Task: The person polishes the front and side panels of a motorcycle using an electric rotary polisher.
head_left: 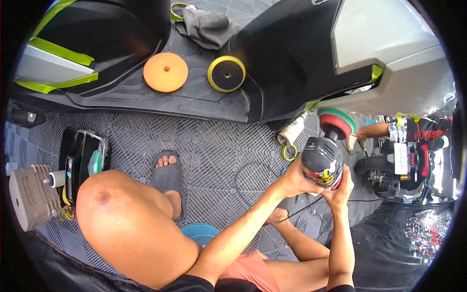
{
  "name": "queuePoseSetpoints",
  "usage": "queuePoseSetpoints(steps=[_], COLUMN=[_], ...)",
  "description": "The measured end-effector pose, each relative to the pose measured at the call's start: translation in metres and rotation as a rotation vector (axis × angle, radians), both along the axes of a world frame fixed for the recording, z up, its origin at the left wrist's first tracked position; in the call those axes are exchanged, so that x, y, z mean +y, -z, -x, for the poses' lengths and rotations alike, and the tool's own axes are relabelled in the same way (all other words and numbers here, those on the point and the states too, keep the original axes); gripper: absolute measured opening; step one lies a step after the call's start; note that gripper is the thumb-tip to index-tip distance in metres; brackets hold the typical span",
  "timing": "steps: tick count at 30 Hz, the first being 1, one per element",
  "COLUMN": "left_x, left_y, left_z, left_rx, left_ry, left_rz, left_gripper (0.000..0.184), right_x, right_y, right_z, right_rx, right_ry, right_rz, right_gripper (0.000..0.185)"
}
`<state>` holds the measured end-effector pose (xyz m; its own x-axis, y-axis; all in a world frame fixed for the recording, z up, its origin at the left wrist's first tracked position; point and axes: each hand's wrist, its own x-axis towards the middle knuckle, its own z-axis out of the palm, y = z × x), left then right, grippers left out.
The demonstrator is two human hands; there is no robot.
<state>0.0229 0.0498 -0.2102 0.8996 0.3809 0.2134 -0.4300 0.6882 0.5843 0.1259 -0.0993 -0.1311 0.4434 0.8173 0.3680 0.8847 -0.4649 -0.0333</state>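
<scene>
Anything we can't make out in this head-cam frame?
All head view:
Polisher: rear grip covered by left hand and right hand.
Blue round item: partly behind left thigh and left forearm.
Number plate: text too small to read surely.
Scooter: ends cut off by image edge.

Footboard (pixel 194 100): an orange pad (pixel 164 78) and a yellow-rimmed pad (pixel 228 68) are carried flat, apart; a grey cloth (pixel 206 27) is apparently draped at its far edge.
Patterned floor (pixel 129 141): a dark sandal (pixel 165 182) is borne.

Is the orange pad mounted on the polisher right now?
No, the orange pad lies on the black footboard, while the polisher carries a green-and-red pad.
</scene>
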Motion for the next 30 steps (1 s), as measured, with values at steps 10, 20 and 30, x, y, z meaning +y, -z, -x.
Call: queuePoseSetpoints(steps=[10, 20, 30], left_x=[-0.008, -0.017, -0.011], left_y=[-0.001, -0.017, -0.059], left_z=[-0.006, -0.004, 0.014], left_rx=[-0.120, -0.047, 0.025], left_ry=[-0.110, -0.127, -0.166], left_rz=[0.056, -0.026, -0.120], left_gripper=[0.063, 0.079, 0.085], right_x=[0.002, 0.004, 0.000], right_y=[-0.006, -0.032, -0.053], right_z=[0.001, -0.006, 0.012], right_rx=[0.045, -0.001, -0.005], right_ry=[-0.025, -0.160, -0.177], right_rz=[0.034, 0.025, -0.040], right_gripper=[0.074, 0.071, 0.080])
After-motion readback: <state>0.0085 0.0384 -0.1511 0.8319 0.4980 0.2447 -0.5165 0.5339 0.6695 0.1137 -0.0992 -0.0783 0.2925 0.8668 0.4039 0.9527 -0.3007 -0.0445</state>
